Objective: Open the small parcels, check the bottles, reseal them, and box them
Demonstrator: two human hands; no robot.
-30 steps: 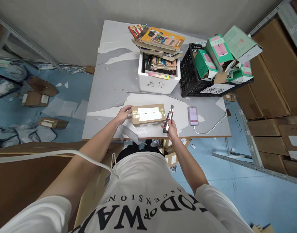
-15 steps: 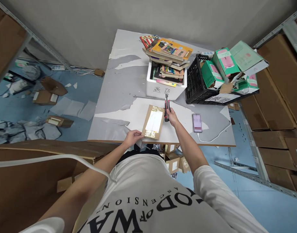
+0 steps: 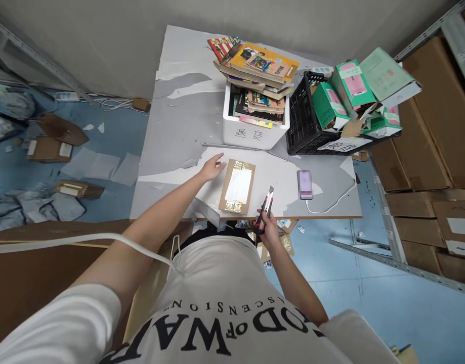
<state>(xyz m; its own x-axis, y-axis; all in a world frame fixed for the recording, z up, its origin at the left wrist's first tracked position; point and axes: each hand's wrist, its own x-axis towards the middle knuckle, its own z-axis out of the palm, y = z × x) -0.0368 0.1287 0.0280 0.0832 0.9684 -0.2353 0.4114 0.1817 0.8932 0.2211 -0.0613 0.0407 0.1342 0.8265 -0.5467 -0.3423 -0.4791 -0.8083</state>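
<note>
A flat cardboard parcel (image 3: 238,188) with a white label and shiny tape at both ends lies near the table's front edge. My left hand (image 3: 212,169) is just off its upper left corner, fingers apart and holding nothing. Wrapped round a red and black box cutter (image 3: 265,210), my right hand (image 3: 269,228) is at the table edge to the right of the parcel. The cutter's tip points up and away from me, apart from the parcel.
Behind the parcel stands a white box (image 3: 255,132) piled with books (image 3: 260,63). To its right is a black crate (image 3: 304,116) holding green boxes (image 3: 355,88). A phone (image 3: 305,184) on a white cable lies at right. Shelves with cartons (image 3: 425,212) stand beyond.
My left hand has left the parcel's lower left corner and moved up beside its upper left. My right hand has drawn the box cutter back toward me to the table edge.
</note>
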